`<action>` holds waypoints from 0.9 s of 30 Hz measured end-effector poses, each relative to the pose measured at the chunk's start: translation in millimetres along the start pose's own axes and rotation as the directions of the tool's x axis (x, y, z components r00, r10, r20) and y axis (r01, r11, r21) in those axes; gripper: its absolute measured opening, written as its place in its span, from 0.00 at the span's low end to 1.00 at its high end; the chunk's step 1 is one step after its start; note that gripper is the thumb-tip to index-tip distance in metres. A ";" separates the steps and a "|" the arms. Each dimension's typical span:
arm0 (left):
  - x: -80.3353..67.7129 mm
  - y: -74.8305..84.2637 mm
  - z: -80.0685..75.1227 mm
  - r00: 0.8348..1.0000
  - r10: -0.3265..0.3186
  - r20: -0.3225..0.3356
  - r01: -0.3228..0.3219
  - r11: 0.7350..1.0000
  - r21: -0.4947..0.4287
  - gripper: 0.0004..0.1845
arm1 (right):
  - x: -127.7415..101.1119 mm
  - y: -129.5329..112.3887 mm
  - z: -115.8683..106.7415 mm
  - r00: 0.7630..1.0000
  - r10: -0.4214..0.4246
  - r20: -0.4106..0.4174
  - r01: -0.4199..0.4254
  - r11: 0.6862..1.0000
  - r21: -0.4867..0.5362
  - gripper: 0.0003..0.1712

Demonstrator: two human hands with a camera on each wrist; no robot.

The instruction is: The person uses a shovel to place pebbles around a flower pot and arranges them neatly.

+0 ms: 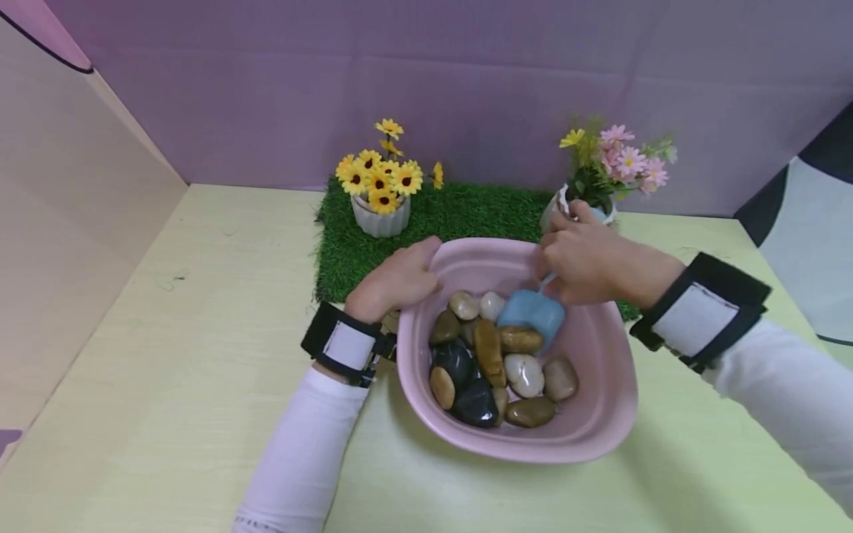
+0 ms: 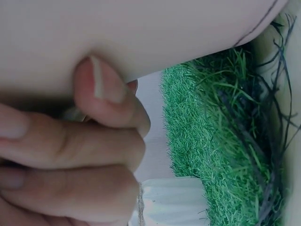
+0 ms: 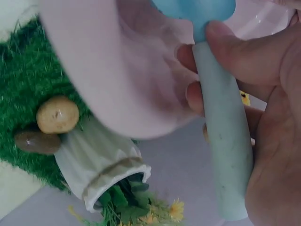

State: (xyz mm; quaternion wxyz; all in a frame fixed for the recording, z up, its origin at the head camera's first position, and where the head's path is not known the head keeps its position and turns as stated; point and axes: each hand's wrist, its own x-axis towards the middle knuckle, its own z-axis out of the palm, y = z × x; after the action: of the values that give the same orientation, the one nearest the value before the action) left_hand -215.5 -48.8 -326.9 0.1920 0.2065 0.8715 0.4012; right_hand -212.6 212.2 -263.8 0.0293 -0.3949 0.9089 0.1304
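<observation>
A pink basin (image 1: pixel 593 437) sits on the pale table and holds several smooth stones (image 1: pixel 500 363) in brown, black and white. My left hand (image 1: pixel 400 280) grips the basin's far left rim (image 2: pixel 141 42), fingers (image 2: pixel 89 150) curled under it. My right hand (image 1: pixel 586 259) holds the handle (image 3: pixel 225 141) of a light blue scoop, fingers wrapped round it. The scoop's blade (image 1: pixel 533 314) lies among the stones at the basin's far side.
A green grass mat (image 1: pixel 460 215) lies behind the basin. On it stand a white pot of yellow flowers (image 1: pixel 381 185) and a white pot of pink flowers (image 1: pixel 609 174). Two stones (image 3: pixel 49 125) lie on the grass by that pot (image 3: pixel 101 165).
</observation>
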 end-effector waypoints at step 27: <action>0.6 -0.4 0.8 1.000 -0.022 0.006 0.022 1.000 -0.011 0.16 | -1.5 0.4 8.8 0.998 -0.014 0.055 0.009 0.996 0.088 0.05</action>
State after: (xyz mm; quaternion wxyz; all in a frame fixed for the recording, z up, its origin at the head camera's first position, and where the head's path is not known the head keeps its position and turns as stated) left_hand -215.7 -48.2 -327.8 0.2003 0.1970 0.8708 0.4034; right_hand -212.3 215.8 -272.0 0.0724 -0.3948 0.9103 0.1013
